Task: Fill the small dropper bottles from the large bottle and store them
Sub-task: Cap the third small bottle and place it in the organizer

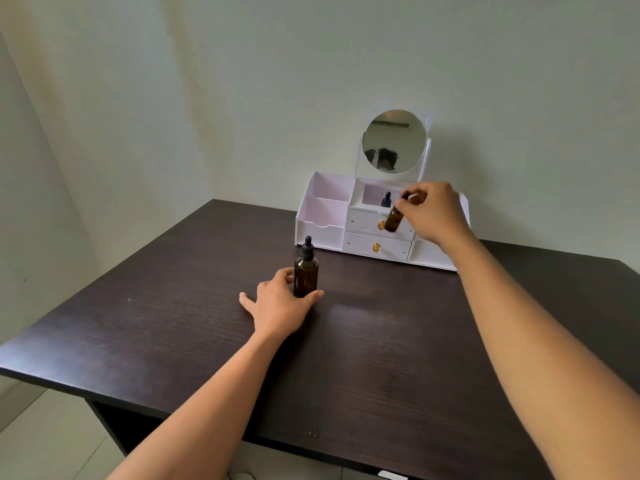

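Observation:
A large amber dropper bottle with a black dropper cap stands upright on the dark table. My left hand rests on the table with thumb and fingers around the bottle's base. My right hand pinches the black cap of a small amber dropper bottle, which hangs tilted in the air in front of the white organizer. Another small dropper bottle stands in the organizer's upper middle compartment; only its black top shows.
The organizer stands against the wall at the back of the table, with open compartments on its left, two shut drawers with gold knobs and a round mirror on top. The table's left edge is near the wall corner.

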Motion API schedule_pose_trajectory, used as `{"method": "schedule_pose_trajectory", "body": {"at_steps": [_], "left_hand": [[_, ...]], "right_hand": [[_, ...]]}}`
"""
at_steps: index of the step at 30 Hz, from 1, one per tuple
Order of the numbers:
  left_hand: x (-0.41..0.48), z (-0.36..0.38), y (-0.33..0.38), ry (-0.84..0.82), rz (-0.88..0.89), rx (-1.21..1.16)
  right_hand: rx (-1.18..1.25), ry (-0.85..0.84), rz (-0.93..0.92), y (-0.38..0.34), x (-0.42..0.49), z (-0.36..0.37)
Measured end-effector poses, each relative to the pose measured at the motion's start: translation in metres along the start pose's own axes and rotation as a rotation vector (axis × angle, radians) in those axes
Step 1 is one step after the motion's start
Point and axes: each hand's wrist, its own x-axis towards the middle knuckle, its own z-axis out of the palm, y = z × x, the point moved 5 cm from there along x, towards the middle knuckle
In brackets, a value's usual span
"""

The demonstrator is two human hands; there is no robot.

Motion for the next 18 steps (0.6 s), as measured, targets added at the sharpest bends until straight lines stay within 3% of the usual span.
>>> {"method": "schedule_pose_trajectory", "body": {"at_steps": [11,18], "left_hand": [[0.002,0.008,-0.005,0.011,0.057,0.03],[0.009,0.017,-0.015,0.019,0.057,0.031]], "right_hand": [[-0.183,0.01,-0.05,-0.012,0.095,0.026],[-0.423,-0.088,-0.055,-0.001,0.114,0.06]]}}
